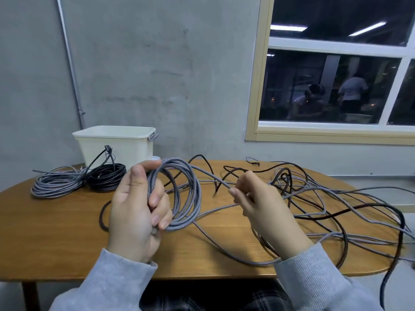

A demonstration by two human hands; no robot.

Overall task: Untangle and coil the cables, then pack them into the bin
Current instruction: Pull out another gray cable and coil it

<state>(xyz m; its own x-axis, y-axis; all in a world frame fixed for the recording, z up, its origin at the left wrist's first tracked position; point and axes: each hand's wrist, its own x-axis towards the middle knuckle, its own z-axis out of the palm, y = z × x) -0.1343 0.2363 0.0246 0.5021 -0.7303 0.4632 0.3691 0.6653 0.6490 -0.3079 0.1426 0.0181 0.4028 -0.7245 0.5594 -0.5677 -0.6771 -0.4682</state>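
Gripping grey coil (179,194), left hand (132,212) raised

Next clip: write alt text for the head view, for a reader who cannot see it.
A person's left hand grips a partly wound coil of grey braided cable while the right hand pinches its loose run above a wooden table. Two finished coils lie far left by a white bin; tangled cables sprawl right.

No readable text, labels, brands or numbers on anything in view.
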